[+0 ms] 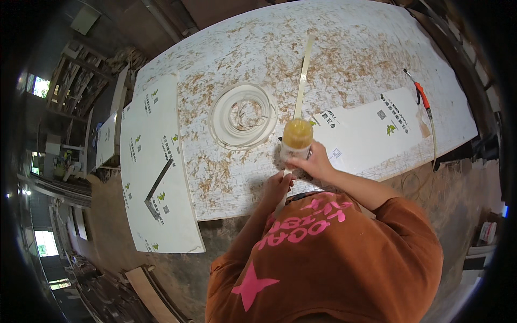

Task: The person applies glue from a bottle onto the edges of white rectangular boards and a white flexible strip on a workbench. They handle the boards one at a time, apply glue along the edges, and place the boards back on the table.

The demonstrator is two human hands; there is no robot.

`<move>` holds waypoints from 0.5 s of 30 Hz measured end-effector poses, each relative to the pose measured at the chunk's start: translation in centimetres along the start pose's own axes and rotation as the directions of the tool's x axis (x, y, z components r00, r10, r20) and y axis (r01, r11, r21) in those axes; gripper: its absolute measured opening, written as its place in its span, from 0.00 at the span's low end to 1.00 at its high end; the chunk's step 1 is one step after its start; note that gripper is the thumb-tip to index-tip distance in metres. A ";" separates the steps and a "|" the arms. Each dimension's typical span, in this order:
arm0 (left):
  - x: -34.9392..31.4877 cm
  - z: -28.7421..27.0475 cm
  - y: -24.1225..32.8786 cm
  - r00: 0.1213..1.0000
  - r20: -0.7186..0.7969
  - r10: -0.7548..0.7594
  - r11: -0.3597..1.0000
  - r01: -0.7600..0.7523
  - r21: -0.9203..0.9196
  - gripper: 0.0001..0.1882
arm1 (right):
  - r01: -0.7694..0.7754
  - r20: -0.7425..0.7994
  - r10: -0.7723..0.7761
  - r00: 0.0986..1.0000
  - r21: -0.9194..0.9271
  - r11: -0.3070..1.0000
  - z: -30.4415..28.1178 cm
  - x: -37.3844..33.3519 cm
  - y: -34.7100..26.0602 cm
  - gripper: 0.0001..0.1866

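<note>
A tilted plastic bottle (298,133) with yellowish glue-like contents is in my right hand (315,161), its wide end uppermost and its lower end over a long cream strip (303,81). My right fingers wrap round its lower part. Just below, my left hand (276,189) closes on the near end of that strip, close to my shirt. The strip runs away from me across the glue-stained white table (258,59). Where the bottle's mouth meets the strip is hidden by the bottle and fingers.
Left of the strip lies a coil of white edging (242,116). A white panel (156,199) carrying a dark square (159,188) overhangs the table's left edge. On the right are another white panel (371,132) and a red-handled tool (421,96) with a cable.
</note>
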State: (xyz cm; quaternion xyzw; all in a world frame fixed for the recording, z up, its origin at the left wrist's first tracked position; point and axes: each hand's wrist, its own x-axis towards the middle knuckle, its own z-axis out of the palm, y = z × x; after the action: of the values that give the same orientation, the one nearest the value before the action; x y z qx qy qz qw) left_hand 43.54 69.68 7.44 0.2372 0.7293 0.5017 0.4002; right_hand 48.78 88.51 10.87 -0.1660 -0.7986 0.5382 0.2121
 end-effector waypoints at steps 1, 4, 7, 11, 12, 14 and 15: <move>0.0 -0.1 -0.3 0.998 0.047 -0.051 0.998 0.053 -0.033 0.13 | 0.026 -0.054 -0.025 0.998 0.018 0.999 0.0 -0.1 -0.2 0.33; -0.5 -0.2 -1.5 0.995 0.097 0.008 0.984 0.010 -0.177 0.13 | -0.064 -0.227 0.085 0.970 0.096 0.993 -0.2 -0.8 -0.9 0.33; -0.8 -0.6 -2.3 0.993 0.117 -0.009 0.991 0.024 -0.129 0.13 | -0.139 -0.094 0.153 0.984 0.144 0.980 -0.2 -1.3 -1.6 0.31; -0.8 -0.4 -2.3 0.994 0.105 -0.005 0.985 0.023 -0.168 0.13 | -0.042 0.028 0.042 0.999 0.008 0.999 0.2 -1.4 -1.6 0.30; -0.9 -0.4 -2.2 0.992 0.118 -0.038 0.979 0.061 -0.193 0.14 | -0.109 -0.003 0.110 0.994 0.047 0.993 0.3 -1.3 -1.4 0.29; -1.2 -0.3 -1.7 0.989 0.125 -0.076 0.981 0.096 -0.168 0.15 | -0.059 -0.289 0.093 0.953 0.125 0.990 0.6 -1.1 -1.0 0.29; -1.2 -0.3 -1.4 0.990 0.116 -0.076 0.989 0.089 -0.118 0.15 | -0.038 -0.309 0.076 0.948 0.127 0.991 0.7 -0.9 -0.9 0.29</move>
State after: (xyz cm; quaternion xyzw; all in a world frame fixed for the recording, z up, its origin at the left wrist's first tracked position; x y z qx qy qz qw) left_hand 44.05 68.11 6.62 0.2092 0.6826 0.5148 0.4745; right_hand 49.13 87.14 11.30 -0.2592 -0.7161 0.5579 0.3298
